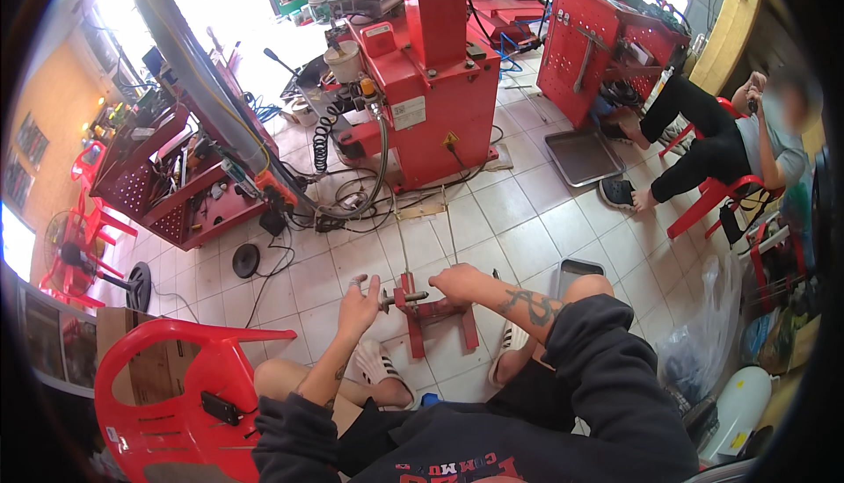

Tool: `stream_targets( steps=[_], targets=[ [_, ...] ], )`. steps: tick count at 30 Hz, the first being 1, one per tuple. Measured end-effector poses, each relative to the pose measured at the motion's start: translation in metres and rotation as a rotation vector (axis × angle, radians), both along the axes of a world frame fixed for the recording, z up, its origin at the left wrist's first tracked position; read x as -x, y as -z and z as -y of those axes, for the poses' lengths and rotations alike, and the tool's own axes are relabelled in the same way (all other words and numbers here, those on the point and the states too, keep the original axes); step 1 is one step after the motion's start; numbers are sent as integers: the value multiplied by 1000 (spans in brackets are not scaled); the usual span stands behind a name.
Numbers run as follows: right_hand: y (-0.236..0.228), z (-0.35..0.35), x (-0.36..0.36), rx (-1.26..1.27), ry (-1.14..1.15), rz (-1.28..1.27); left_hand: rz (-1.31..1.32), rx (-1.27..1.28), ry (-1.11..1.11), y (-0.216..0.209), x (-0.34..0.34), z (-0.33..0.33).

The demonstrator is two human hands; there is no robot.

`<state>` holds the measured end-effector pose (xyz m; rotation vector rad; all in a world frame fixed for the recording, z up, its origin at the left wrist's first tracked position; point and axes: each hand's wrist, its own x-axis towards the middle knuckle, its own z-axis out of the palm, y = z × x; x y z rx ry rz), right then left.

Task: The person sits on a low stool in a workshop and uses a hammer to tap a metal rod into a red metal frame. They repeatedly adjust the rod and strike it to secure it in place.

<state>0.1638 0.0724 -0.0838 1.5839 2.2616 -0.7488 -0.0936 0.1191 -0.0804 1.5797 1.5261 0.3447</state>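
Between my feet stands a red metal stand on the tiled floor, with a dark metal shaft lying across its top. My left hand is at the shaft's left end, thumb and fingers apart; whether its palm touches the shaft is unclear. Just beyond the shaft's right tip, my right hand has its fingers curled closed. Whatever they hold, if anything, is hidden. Two thin rods or cables run from the stand toward a small wooden piece on the floor.
Ahead rises a red machine with hoses and cables at its base. A red tool cart stands left; a grey tray lies right, near a seated person. Beside me is a red plastic chair with a phone.
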Motion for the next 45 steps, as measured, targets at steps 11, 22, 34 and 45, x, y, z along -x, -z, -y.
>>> stream_targets(
  steps=[11,22,34,45],
  targets=[
    [6,-1,-2,-19,-5,5,-93,61,76,-11,-5,-4],
    [5,-6,2,3,-15,27,-103,-53,105,-7,2,-2],
    [0,-4,3,-6,-11,17,-179,-141,137,-16,-2,5],
    [8,-9,1,-9,-42,25,-106,-100,123,-27,-7,5]
  ],
)
